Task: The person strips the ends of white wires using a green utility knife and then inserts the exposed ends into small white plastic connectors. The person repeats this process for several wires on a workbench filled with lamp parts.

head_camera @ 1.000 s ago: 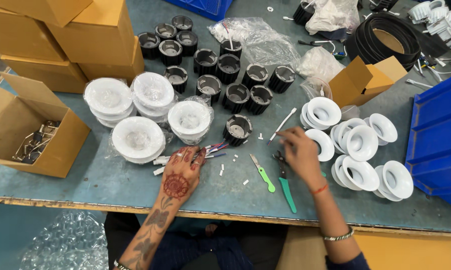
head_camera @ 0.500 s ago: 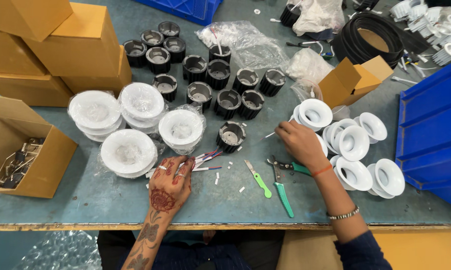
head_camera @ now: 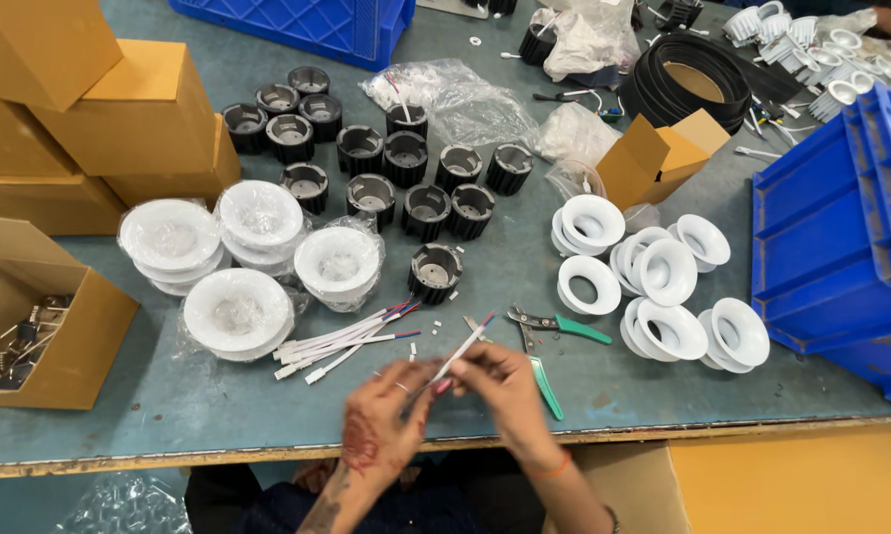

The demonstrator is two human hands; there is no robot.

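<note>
Our left hand (head_camera: 384, 427) and right hand (head_camera: 502, 384) are blurred, so we cannot make out each finger, but both grips are pinched together on the thin white sheathed wire with coloured ends (head_camera: 457, 356), which slants up and right from between them, just above the front edge of the teal-painted work surface (head_camera: 149, 415). How the fingertips sit on the wire stays hard to read. Our forearms and the dark clothing below are cut off by the frame.

Just left of the hands lies a loose bundle of similar white wires with connectors (head_camera: 339, 341). To the right lie green-handled pliers (head_camera: 556, 322) and a second green-handled cutter (head_camera: 539, 371), close to our right hand. Beyond the bundle stands a lone black finned cylindrical housing (head_camera: 435, 271), with a cluster of matching black housings (head_camera: 386, 163) farther back. Plastic-wrapped stacks of white round discs (head_camera: 238, 309) sit to the left, and white cone-shaped reflector rings (head_camera: 663, 297) to the right.

An open cardboard box of small metal clips (head_camera: 75, 341) is cut off at the left edge, and a blue plastic crate (head_camera: 841, 247) at the right. The far corner clutter is too small to identify.
</note>
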